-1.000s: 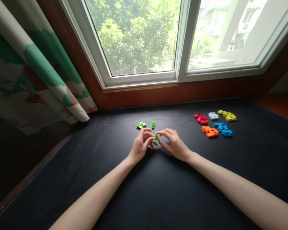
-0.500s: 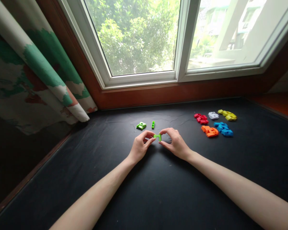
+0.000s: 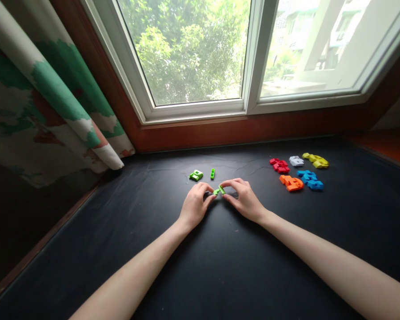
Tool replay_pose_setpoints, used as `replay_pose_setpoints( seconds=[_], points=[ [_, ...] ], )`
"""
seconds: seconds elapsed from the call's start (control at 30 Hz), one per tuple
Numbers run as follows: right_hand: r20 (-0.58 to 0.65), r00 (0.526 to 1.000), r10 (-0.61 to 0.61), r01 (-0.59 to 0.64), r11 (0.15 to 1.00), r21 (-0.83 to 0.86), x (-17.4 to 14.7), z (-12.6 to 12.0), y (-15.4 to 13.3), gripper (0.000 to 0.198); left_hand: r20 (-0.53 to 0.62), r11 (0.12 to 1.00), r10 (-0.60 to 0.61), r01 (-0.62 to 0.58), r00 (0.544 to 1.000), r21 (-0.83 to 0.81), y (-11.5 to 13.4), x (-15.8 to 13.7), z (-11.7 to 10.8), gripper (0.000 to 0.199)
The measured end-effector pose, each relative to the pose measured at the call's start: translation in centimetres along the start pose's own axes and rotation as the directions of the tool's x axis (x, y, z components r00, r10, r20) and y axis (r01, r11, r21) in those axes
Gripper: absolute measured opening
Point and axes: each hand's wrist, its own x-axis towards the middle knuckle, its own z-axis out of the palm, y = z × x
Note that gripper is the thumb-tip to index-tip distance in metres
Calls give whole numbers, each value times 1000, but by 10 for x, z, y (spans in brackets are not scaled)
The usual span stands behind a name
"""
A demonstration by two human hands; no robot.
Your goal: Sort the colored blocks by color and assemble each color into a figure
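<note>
Between my two hands, just above the black tabletop [image 3: 200, 266], are small green plastic pieces [image 3: 222, 190] that meet or nearly meet. My left hand [image 3: 194, 203] pinches the left one between thumb and fingertips. Thumb and forefinger of my right hand [image 3: 245, 199] close on the upright right one. Whether the two are joined I cannot tell. Just beyond my hands lie a green block cluster [image 3: 196, 175] and a single narrow green block [image 3: 212, 173].
To the right rest groups of plastic pieces: red [image 3: 279, 165], white [image 3: 296, 161], yellow [image 3: 316, 159], orange [image 3: 291, 182] and blue [image 3: 310, 179]. A window [image 3: 193, 111] rises behind the table, and a patterned curtain [image 3: 86, 124] hangs at the left.
The green pieces in my hands have tilted; the right one now leans, where before they formed a straight-edged shape. My left hand has rolled slightly. The other blocks have not moved.
</note>
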Motion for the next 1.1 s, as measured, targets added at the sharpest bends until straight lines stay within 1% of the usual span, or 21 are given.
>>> replay_pose_setpoints(
  seconds=[0.1,0.2,0.63,0.73,0.87,0.97,1.03,1.1],
  points=[
    [23,1000,16,-16,1000,-3,0,1,1,21,15,998,11,-12,1000,65,1,-1,0,5],
    [39,999,24,-24,1000,-2,0,1,1,22,26,995,14,-16,1000,97,2,-1,0,6],
    [38,999,-28,28,1000,9,-1,1,4,24,-9,996,6,-5,1000,94,0,-2,-1,12],
    [56,998,-11,12,1000,-10,-1,1,3,23,-1,994,-10,10,1000,111,0,-2,-1,8],
    [99,995,21,-16,999,-47,0,3,2,21,17,992,11,-13,1000,128,2,-1,-1,4],
    [120,993,22,-15,998,-65,1,2,1,21,-47,990,13,-6,999,138,0,2,-3,10],
    [129,991,22,-12,997,-74,2,2,0,20,-95,985,11,6,995,175,-6,5,-6,18],
    [132,991,26,-16,997,-75,2,1,-1,20,-102,972,-4,28,995,234,-16,9,-8,27]
  ],
)
